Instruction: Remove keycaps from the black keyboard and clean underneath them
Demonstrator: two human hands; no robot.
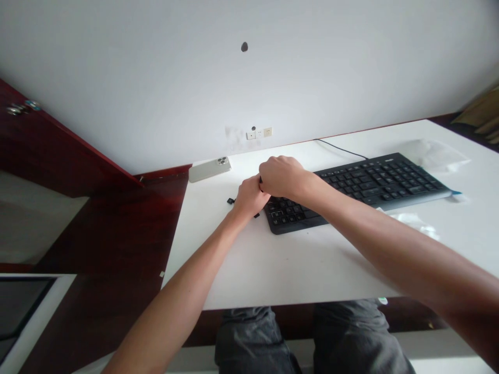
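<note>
A black keyboard (366, 182) lies at a slant on the white table (249, 270). Over its left end my left hand (250, 196) and my right hand (281, 175) meet, both with fingers curled closed. A sliver of something dark shows between them, but the fingers hide what they grip. Beside my left hand, a loose black keycap (231, 201) lies on the table. Another small black piece (256, 215) rests just below that hand, close to the keyboard's left edge. The keyboard's upper left part is covered by my hands.
A phone (209, 170) lies at the table's back left corner. Crumpled white tissue or plastic (415, 223) sits in front of the keyboard, and a clear plastic bag (436, 155) behind its right end. The keyboard's cable (341, 148) runs to the wall, below several sockets (259, 133).
</note>
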